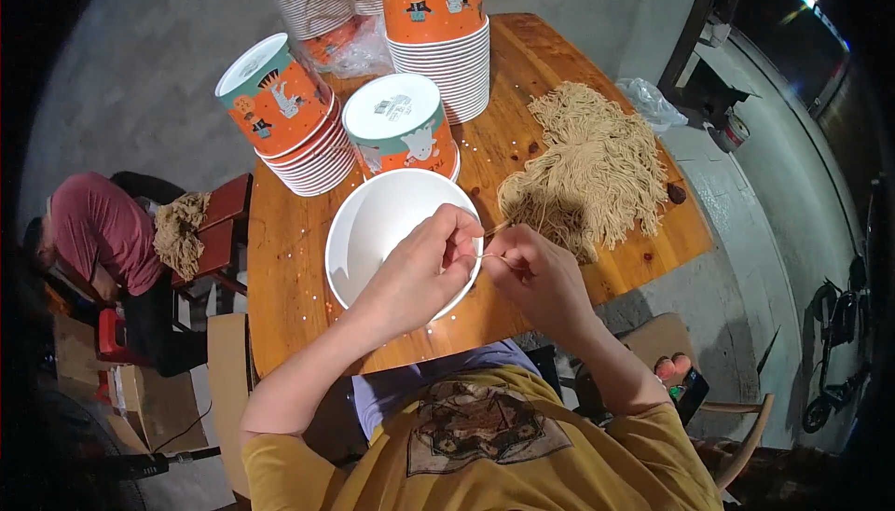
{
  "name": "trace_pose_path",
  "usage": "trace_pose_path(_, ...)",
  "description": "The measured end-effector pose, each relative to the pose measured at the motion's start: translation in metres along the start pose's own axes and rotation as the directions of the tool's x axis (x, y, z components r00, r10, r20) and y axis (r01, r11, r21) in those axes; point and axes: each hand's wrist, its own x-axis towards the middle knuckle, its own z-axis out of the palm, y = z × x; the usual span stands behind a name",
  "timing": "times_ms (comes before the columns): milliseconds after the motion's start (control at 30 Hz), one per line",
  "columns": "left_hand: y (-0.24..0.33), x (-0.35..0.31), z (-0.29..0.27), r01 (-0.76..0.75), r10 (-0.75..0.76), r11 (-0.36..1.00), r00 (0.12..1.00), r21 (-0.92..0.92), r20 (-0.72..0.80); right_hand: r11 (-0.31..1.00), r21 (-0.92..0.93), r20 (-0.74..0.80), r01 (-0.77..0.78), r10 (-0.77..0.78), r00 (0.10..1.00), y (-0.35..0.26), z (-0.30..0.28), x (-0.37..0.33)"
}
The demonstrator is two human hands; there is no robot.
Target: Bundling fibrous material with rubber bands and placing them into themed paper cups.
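Observation:
Both my hands meet over the right rim of a white paper bucket, which lies tipped with its mouth toward me. My left hand pinches one part of a thin tan string. Close beside it, my right hand has its fingers closed on the same string. Just beyond my right hand spreads a big heap of tan strings. Behind the bucket stands a short upside-down stack of orange and green printed paper buckets.
A leaning bucket stack and a taller stack stand on the wooden table. Crumpled clear plastic lies between stacks. At left, a person in a red shirt sits by a stool holding more string. A scooter stands far right.

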Motion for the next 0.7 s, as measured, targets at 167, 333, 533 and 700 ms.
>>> trace_pose_path(167, 0.0013, -0.0002, 0.0013, -0.048, 0.051, 0.993, 0.999, 0.106, -0.019, 0.986, -0.148, -0.043, 0.076, -0.083, 0.996, -0.0040, -0.0011, 0.0028)
trace_pose_path(333, 0.0015, 0.0008, 0.0028, -0.083, 0.088, 0.986, 0.996, 0.142, -0.028, 0.977, -0.165, -0.061, 0.132, -0.144, 0.988, 0.0033, -0.0043, -0.0030)
trace_pose_path(533, -0.0004, 0.0014, 0.0035, -0.096, 0.103, 0.984, 0.994, 0.147, -0.042, 0.974, -0.173, -0.050, 0.148, -0.159, 0.986, -0.0021, -0.0064, -0.0023)
trace_pose_path(700, 0.0005, 0.0013, 0.0046, -0.091, 0.096, 0.989, 0.995, 0.117, -0.038, 0.970, -0.187, -0.005, 0.154, -0.158, 0.988, 0.0030, -0.0052, -0.0040)
